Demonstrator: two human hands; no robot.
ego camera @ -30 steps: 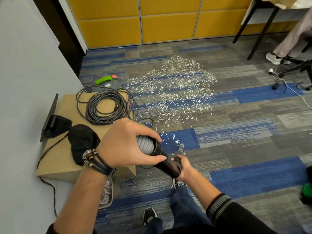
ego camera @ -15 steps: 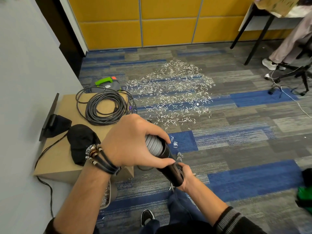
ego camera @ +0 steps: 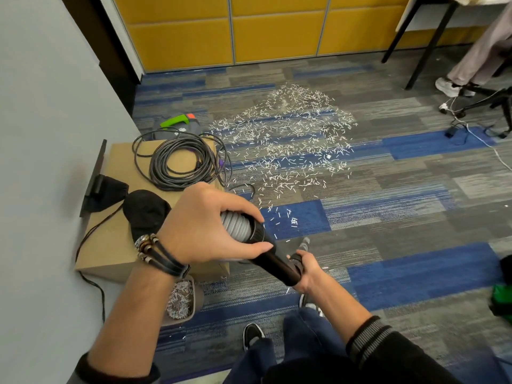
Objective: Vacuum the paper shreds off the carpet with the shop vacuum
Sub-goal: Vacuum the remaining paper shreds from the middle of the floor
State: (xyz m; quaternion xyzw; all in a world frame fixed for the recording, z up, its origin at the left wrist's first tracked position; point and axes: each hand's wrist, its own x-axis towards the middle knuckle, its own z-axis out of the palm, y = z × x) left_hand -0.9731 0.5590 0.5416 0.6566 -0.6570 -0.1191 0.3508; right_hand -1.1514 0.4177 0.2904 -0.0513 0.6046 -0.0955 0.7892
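As both hands work the hose, step: fitting it together, I judge; no vacuuming yet.
Left hand (ego camera: pixel 210 225): fingers (ego camera: pixel 241 207) curled over the grey ribbed hose (ego camera: pixel 235 225) at its black cuff.
Right hand (ego camera: pixel 307 270): wrapped round the lower end of the black tube (ego camera: pixel 274 259).
Paper shreds (ego camera: pixel 285 142): scattered on the carpet (ego camera: pixel 401 212) ahead, apart from the tube.
Next: seat the joint, then lower the tube's mouth to the nearest shreds.

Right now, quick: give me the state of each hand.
Left hand: closed, gripping the grey hose where it joins the black tube.
Right hand: closed, gripping the lower end of the black tube.
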